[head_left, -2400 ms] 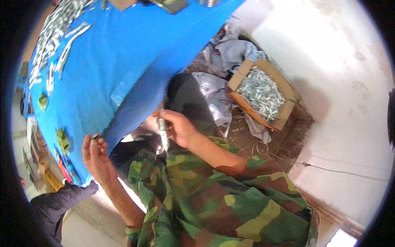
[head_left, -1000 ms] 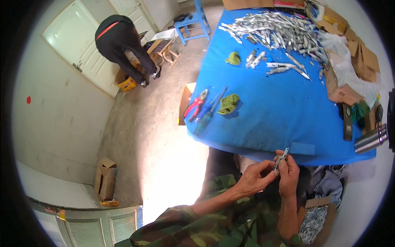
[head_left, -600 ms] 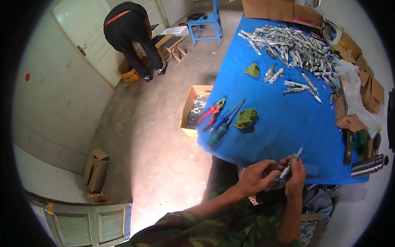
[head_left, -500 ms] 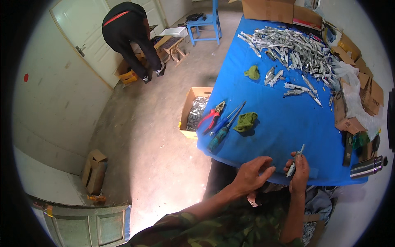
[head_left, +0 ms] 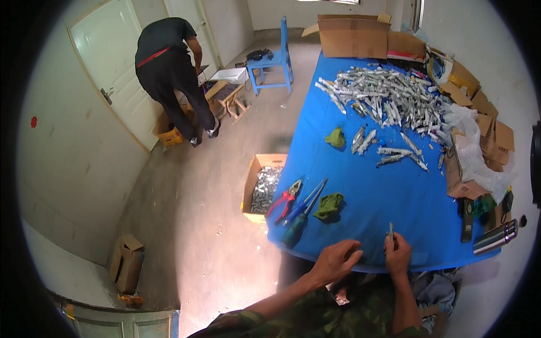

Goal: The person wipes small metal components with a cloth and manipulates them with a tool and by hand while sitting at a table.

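A makeshift workshop: a blue cloth-covered table (head_left: 389, 197) has heaped slender silvery parts (head_left: 389, 98) at its twelve o'clock, red-handled steel pliers (head_left: 285, 200) and a teal-handled screwdriver (head_left: 295, 228) at eight.

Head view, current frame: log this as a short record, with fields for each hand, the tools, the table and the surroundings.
Left hand: fingers loosely curled, nothing seen in them
Right hand: grips a slim metal piece, one end sticking out past the fingers
Tools: red-handled pliers and two screwdrivers, beside a green cloth
Table: blue cover, with a pile of metallic pieces toward the far end
Floor: open carton of small metallic parts, left of the table
Other person: bent over near the doors
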